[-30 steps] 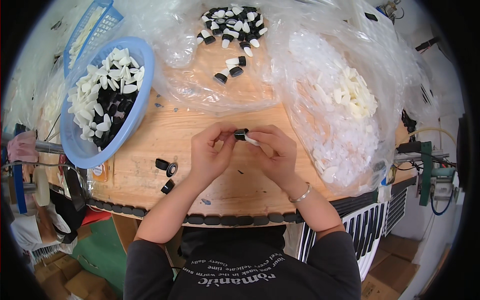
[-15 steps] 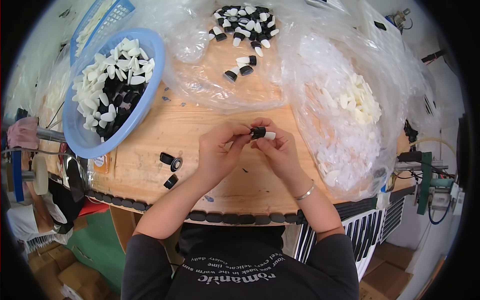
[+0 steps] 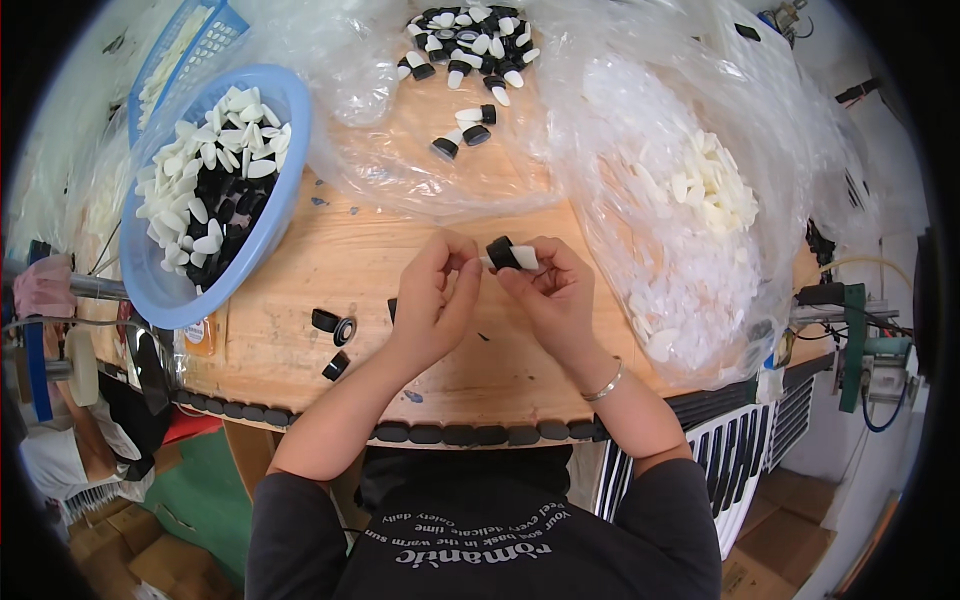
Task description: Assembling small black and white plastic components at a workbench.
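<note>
Black and short, the cap [image 3: 501,253] sits between the two hands above the middle of the desk [image 3: 520,385], with a flat white piece [image 3: 524,257] coming out of its right end. The fingers of the right hand [image 3: 556,300] pinch the white piece, the thumb just under the cap. The left hand [image 3: 437,300] has its thumb and forefinger close together at the cap's other end; a pale sliver shows there, and whether they grip it or the cap's edge is impossible to tell.

The hold looks small, so a slick plastic surface or an uneven pull could make the cap twist or slip loose. A dropped part could roll among the loose black parts [image 3: 336,365] near the left forearm, or toward the crumpled plastic sheet [image 3: 650,300] on the right, whose folds could hide it. Pressing at a slant could leave the white piece crooked.
</note>
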{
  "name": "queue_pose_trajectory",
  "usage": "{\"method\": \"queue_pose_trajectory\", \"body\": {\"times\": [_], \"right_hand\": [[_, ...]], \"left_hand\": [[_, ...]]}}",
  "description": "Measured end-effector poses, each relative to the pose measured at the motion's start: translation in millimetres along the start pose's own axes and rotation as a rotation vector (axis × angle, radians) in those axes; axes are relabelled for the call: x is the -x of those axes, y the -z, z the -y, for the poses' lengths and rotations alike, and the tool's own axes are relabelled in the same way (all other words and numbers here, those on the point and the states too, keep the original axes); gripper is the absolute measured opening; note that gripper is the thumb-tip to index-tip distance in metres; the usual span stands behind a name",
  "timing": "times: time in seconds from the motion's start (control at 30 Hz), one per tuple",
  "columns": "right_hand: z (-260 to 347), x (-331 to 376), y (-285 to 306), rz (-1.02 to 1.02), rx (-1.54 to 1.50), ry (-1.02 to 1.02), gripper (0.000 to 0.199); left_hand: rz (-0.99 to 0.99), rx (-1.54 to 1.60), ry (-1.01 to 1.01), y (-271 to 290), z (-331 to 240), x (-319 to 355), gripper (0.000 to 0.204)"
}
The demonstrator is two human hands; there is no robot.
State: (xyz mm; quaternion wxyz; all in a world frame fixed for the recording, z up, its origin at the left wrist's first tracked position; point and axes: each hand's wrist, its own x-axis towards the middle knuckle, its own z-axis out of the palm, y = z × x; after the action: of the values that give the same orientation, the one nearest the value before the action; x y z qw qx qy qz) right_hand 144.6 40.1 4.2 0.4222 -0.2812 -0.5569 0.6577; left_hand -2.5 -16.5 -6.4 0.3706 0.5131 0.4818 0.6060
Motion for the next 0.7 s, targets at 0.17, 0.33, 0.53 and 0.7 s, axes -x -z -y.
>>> {"method": "queue_pose_trajectory", "body": {"times": [0.17,0.33,0.53,0.7], "right_hand": [[-2,-1,4,0.037,-0.034,-0.065,0.029],[10,-4,4,0.096,-0.16,-0.12,0.032],[10,-4,12,0.129,-0.085,-0.138,0.026],[17,-3,9,0.022,-0.034,-0.115,0.025]], "left_hand": [[-0.045,0.144,0.061,-2,-5,-3,0.005],[0.112,0.122,0.112,6,-11,-5,0.004],[0.161,0.002,0.174,9,-2,-2,0.005],[0.034,0.152,0.2,4,-11,-7,0.002]]}}
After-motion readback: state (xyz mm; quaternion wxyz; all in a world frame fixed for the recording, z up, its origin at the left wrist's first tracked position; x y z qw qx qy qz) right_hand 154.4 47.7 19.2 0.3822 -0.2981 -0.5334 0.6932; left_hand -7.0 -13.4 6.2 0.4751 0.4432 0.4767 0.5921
